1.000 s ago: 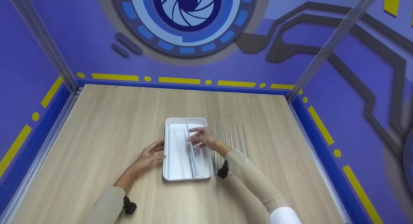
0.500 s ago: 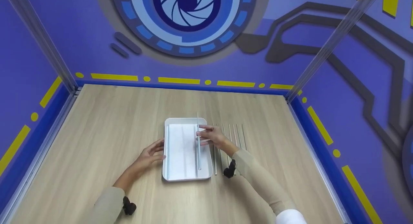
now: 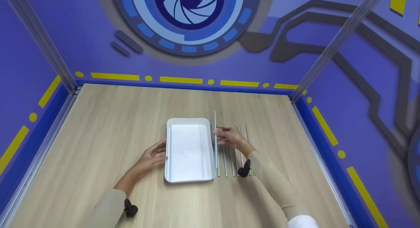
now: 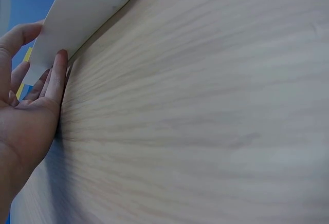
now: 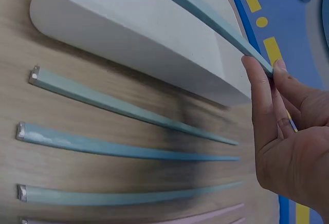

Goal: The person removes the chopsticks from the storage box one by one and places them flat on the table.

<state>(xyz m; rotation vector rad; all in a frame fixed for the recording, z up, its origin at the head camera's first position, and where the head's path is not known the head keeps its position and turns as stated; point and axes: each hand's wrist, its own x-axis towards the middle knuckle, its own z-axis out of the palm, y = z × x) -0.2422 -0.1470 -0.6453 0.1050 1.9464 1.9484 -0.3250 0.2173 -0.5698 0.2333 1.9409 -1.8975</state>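
Observation:
A pale blue chopstick [image 3: 216,155] is pinched between the thumb and fingertips of my right hand [image 3: 231,136]. It is held lengthwise along the right rim of a white rectangular tray [image 3: 188,152]. In the right wrist view the held chopstick [image 5: 205,13] overlaps the tray's side wall [image 5: 139,44]. My left hand [image 3: 153,156] rests against the tray's left side, thumb and fingers fairly straight. In the left wrist view its fingertips touch the outer wall [image 4: 85,16].
Several chopsticks lie roughly parallel on the wooden table [image 3: 131,116] right of the tray, partly hidden by the right hand and forearm. Nearest the tray are a pale green one [image 5: 128,108] and a blue one [image 5: 128,147]; a pink one [image 5: 205,211] lies farther out. Blue-purple panels [image 3: 183,69] border the table.
My right hand has carried the chopstick rightward from over the tray's middle to beyond its right rim, turning it from slanted to nearly straight. The left hand has stayed at the tray.

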